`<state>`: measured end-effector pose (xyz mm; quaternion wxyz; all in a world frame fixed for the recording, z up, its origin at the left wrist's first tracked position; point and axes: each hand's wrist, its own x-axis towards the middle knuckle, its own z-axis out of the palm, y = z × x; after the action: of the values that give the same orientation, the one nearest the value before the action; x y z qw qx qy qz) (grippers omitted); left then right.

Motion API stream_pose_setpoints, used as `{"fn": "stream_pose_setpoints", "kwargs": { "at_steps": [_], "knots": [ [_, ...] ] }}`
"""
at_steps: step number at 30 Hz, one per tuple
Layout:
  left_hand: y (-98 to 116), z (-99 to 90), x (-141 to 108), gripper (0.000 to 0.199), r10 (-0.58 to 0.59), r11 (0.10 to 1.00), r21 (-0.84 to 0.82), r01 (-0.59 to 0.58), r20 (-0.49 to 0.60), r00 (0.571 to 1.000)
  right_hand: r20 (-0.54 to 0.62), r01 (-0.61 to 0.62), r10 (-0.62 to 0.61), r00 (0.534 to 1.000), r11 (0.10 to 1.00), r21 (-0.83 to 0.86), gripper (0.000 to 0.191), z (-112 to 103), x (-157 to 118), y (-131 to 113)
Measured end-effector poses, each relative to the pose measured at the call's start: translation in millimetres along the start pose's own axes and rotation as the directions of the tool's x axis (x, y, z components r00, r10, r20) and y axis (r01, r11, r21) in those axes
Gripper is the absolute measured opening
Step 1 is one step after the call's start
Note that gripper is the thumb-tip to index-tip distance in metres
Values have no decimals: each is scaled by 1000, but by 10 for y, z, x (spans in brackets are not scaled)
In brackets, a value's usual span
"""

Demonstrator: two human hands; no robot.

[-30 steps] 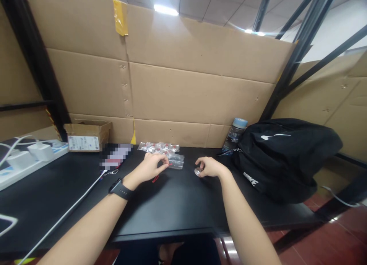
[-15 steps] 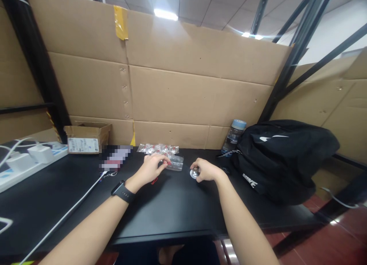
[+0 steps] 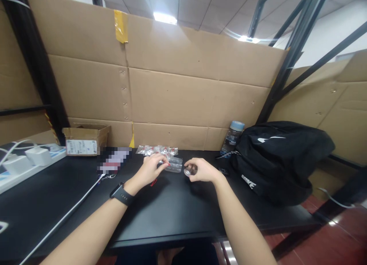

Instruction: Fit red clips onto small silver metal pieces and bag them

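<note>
Pinched between the thumb and fingers of my left hand [image 3: 153, 168] is a clear plastic bag [image 3: 174, 165], which extends to the right above the black table [image 3: 169, 215]. My right hand [image 3: 200, 170] grips a small round, shiny clear object [image 3: 187, 172] by its edges, just right of the bag's end. The two do not touch. Behind my left hand, several clear packets with red bits [image 3: 157, 149] lie in a row. A small red item [image 3: 154, 182] shows below my left hand.
At the right stand a bottle with a blue cap [image 3: 232, 139] and a black backpack [image 3: 281, 161]. On the left are an open cardboard box [image 3: 83, 146], a phone [image 3: 114, 160] with a white cable [image 3: 65, 215], and a power strip [image 3: 57, 154]. Cardboard [image 3: 172, 100] walls the back.
My right hand has moved left with the round object, closer to the clear bag, and the object is now tilted. My left hand has hardly moved.
</note>
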<state>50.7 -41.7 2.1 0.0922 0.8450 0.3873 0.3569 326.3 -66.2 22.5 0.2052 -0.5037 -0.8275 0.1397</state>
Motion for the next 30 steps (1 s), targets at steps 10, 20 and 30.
{"fn": "stream_pose_setpoints", "kwargs": {
  "at_steps": [10,20,30],
  "knots": [
    [19,86,-1,23,-7,1000,-22,5,-99,995,-487,286,-164,858,940,188,45,277,107,-503],
    [94,80,-3,17,24,994,-102,-35,-108,994,-512,323,-179,840,923,207,46,362,135,-539],
    [203,45,-29,12,15,998,70,2,-243,970,-398,275,-41,916,786,553,53,501,197,-482]
  ]
}}
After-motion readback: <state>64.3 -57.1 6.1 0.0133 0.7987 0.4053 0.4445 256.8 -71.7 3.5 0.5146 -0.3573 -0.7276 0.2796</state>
